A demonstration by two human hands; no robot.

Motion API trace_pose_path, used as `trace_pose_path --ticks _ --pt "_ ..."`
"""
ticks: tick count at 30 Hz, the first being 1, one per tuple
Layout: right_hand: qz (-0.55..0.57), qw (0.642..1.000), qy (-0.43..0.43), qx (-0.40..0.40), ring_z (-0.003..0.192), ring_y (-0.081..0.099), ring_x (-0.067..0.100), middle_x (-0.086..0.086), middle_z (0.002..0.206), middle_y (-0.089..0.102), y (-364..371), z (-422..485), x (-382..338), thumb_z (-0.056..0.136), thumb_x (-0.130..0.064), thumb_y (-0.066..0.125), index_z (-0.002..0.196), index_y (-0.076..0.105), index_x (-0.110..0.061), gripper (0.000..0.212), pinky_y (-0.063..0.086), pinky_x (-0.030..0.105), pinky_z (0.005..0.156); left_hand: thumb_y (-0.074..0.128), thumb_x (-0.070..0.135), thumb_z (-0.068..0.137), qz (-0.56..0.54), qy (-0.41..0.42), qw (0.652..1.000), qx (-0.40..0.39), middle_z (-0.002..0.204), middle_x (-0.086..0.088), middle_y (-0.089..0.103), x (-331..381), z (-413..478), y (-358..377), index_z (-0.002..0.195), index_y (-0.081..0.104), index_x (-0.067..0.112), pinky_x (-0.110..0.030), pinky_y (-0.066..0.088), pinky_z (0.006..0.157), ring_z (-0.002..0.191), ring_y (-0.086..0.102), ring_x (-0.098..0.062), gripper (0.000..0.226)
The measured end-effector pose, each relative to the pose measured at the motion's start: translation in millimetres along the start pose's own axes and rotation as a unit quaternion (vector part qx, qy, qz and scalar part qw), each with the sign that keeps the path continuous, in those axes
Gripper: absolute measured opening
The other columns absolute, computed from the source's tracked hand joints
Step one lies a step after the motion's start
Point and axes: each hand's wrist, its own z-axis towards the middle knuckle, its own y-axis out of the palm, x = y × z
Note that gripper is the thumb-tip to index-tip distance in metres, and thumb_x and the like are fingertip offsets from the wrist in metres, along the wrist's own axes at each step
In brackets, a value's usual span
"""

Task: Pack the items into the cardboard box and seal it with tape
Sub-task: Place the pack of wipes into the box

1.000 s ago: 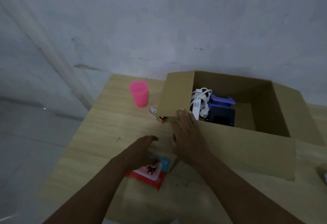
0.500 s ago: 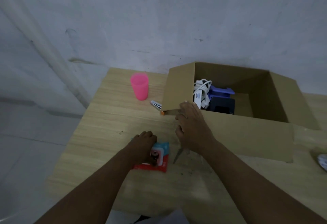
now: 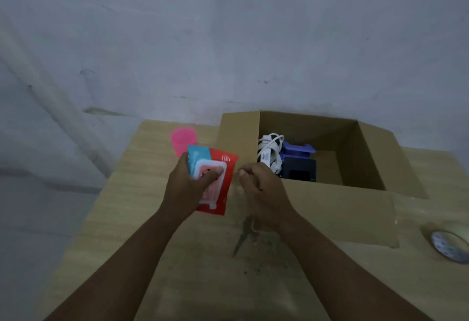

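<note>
Currently, the left hand (image 3: 185, 186) is raised above the table (image 3: 142, 249) and grips a flat soft packet (image 3: 218, 181). Its fingers curl round the packet's left edge and the thumb presses across the front face. The packet is glossy plastic film, red over most of its area with a light blue panel at the top left and a pale rounded label in the middle. It is held nearly upright, tilted slightly to the right.

The right hand (image 3: 261, 188) is just beside the packet's right edge without touching it. Its fingers are curled in toward the palm, and nothing can be seen inside them.

Below the right wrist, a pair of metal scissors (image 3: 243, 237) lies flat on the table, blades closed and pointing toward the person. The table surface is pale wood-grain laminate with dark specks near the scissors.

Beyond the left hand stands a translucent pink plastic cup (image 3: 182, 139), tapered and partly covered by the packet.

Immediately right of the right hand sits the cardboard box (image 3: 342, 216), plain brown corrugated board, flaps open. Inside it lie a coiled white cable (image 3: 270, 152), a purple plastic item (image 3: 297, 149) and a dark rectangular item (image 3: 300, 172).

Far right of both hands, a tape roll (image 3: 449, 245) lies flat on the table at the frame edge.
</note>
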Motion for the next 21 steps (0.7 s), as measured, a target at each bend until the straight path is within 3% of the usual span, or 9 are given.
trace_pose_path --ticks 3,7,10,14,16,19,21 --pt "0.139 0.99 0.03 -0.002 0.083 0.066 0.009 -0.003 0.092 0.068 -21.9 2.4 -10.6 0.1 -0.031 0.044 0.099 0.063 -0.02 0.021 0.057 0.032 0.072 0.071 0.043 0.076 -0.084 0.009 0.996 0.008 0.093 0.006 0.065 38.9 3.4 28.2 0.106 0.053 0.022 -0.015 0.054 0.057 0.078 0.068 -0.006 0.041" --pt "0.197 0.979 0.054 -0.006 0.095 0.067 0.004 -0.008 0.109 0.067 -57.2 9.8 -7.1 0.099 -0.033 0.046 0.123 0.053 -0.024 0.026 0.056 0.02 0.077 0.064 0.055 0.072 -0.144 0.03 0.989 -0.033 0.103 0.003 0.067 76.2 9.1 77.8 0.114 0.051 0.018 -0.02 0.057 0.068 0.084 0.07 -0.003 0.057" --pt "0.189 0.977 0.079 0.055 0.088 0.065 -0.003 -0.008 0.106 0.065 -92.2 20.9 8.1 0.099 -0.034 0.048 0.125 0.051 -0.02 0.03 0.053 0.013 0.069 0.059 0.059 0.079 -0.115 0.032 0.986 -0.12 0.112 -0.001 0.068 90.5 22.1 114.6 0.12 0.049 0.017 -0.033 0.059 0.081 0.094 0.071 -0.014 0.059" --pt "0.129 0.984 0.101 0.068 0.093 0.066 0.003 -0.011 0.111 0.063 -136.0 32.3 40.0 0.097 -0.044 0.047 0.122 0.049 -0.026 0.031 0.057 0.018 0.074 0.061 0.042 0.089 -0.09 0.043 0.971 -0.219 0.113 0.002 0.069 99.8 43.5 157.1 0.126 0.051 0.017 -0.028 0.058 0.082 0.098 0.069 -0.01 0.045" --pt "0.118 0.983 0.116 0.076 0.094 0.066 0.005 -0.009 0.11 0.064 -157.2 40.4 60.4 0.097 -0.042 0.048 0.119 0.05 -0.025 0.029 0.058 0.022 0.076 0.063 0.032 0.092 -0.071 0.039 0.968 -0.236 0.113 0.001 0.069 100.3 56.5 184.8 0.123 0.054 0.015 -0.03 0.058 0.083 0.099 0.069 -0.012 0.037" --pt "0.052 0.982 0.14 0.114 0.089 0.066 0.008 -0.002 0.105 0.066 -180.1 54.4 87.8 0.097 -0.036 0.051 0.111 0.053 -0.018 0.023 0.054 0.017 0.064 0.065 0.017 0.091 -0.051 0.017 0.971 -0.231 0.107 -0.008 0.069 91.8 71.5 220.9 0.117 0.055 0.005 -0.035 0.058 0.082 0.098 0.068 -0.019 0.03" --pt "-0.022 0.977 0.167 0.13 0.092 0.067 0.02 0.006 0.108 0.066 -192.4 64.3 106.7 0.096 -0.034 0.053 0.108 0.053 -0.013 0.024 0.056 0.027 0.067 0.064 0.01 0.092 0.012 0.027 0.973 -0.229 0.095 -0.008 0.067 83.2 79.8 243.5 0.113 0.053 0.004 -0.035 0.055 0.079 0.091 0.065 -0.02 0.025"
